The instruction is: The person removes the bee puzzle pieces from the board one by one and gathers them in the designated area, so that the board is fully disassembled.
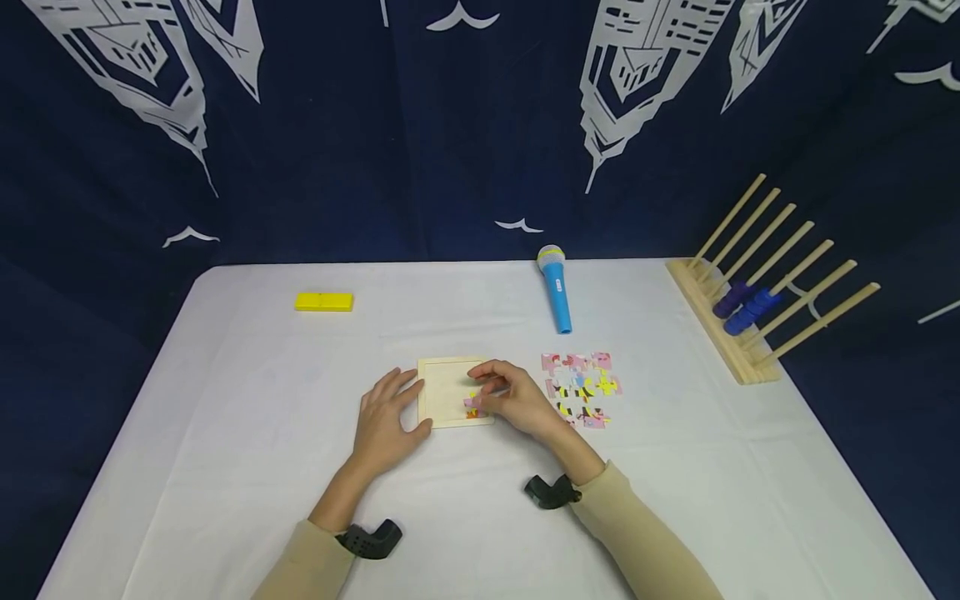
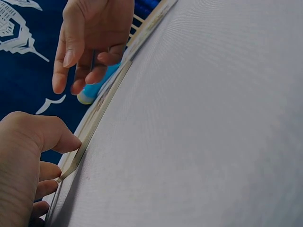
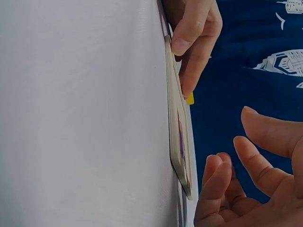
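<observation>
A shallow wooden puzzle tray (image 1: pixel 442 392) lies flat on the table. One pink and yellow puzzle piece (image 1: pixel 472 407) sits in its lower right part, partly covered by my right hand. My left hand (image 1: pixel 386 421) holds the tray at its left side, with the thumb at the near corner and the fingers along the left edge. Above the tray's right side hovers my right hand (image 1: pixel 517 404), its fingers loosely bent and apart. In the right wrist view nothing shows between those fingers (image 3: pixel 260 165). Several pink and yellow puzzle pieces (image 1: pixel 576 362) lie loosely grouped to the right.
A blue toy microphone (image 1: pixel 557 292) lies at the back. At the back left is a yellow block (image 1: pixel 324 302). A wooden peg rack (image 1: pixel 723 325) with purple and blue rings stands at the right edge of the white table (image 1: pixel 247 433). Dark patterned cloth hangs behind.
</observation>
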`<act>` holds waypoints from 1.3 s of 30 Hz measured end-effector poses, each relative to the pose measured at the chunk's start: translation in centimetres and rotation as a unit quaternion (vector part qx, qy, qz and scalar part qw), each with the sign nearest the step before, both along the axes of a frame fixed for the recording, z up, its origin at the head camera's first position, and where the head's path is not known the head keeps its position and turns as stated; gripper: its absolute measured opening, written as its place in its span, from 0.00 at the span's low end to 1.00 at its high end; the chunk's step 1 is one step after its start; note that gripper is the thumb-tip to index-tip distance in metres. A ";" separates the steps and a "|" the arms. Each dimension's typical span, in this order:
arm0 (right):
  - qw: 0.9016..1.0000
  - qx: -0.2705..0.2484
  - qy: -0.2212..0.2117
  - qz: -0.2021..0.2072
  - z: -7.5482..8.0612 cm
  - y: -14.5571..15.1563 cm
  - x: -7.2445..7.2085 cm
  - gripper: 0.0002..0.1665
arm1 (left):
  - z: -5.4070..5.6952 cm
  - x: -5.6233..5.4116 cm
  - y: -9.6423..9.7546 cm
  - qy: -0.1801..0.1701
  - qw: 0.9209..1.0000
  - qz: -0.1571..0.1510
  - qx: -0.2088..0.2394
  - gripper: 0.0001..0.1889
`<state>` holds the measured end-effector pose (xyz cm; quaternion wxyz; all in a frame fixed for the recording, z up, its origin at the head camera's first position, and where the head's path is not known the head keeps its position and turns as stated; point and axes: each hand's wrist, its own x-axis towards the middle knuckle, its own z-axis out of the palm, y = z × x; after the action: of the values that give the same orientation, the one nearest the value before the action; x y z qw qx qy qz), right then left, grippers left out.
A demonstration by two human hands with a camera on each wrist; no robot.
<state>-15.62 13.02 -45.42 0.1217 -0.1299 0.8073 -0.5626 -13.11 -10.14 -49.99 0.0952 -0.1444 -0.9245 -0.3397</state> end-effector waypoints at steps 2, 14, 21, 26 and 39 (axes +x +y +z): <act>1.000 0.000 -0.004 0.000 -0.1 0.0 0.0 0.21 | 0.1 0.0 0.0 -0.002 1.000 0.000 0.001 0.32; 1.000 0.024 -0.011 -0.007 -0.3 -0.2 0.1 0.23 | 0.0 0.1 0.1 -0.002 1.000 0.002 0.002 0.32; 0.999 0.032 -0.004 -0.009 0.2 -0.3 0.4 0.22 | 0.1 0.1 0.1 -0.003 1.000 0.002 0.000 0.32; 0.999 0.038 -0.004 -0.017 -1.2 -0.1 0.0 0.22 | 0.1 0.1 0.1 -0.003 1.000 0.001 -0.001 0.32; 0.998 0.066 0.003 -0.023 -1.4 0.0 -0.1 0.21 | -0.2 0.0 0.1 0.006 1.000 0.002 -0.001 0.32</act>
<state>-15.70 13.00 -46.83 0.1141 -0.1046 0.8458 -0.5105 -13.16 -10.06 -50.17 0.1008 -0.1449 -0.9245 -0.3379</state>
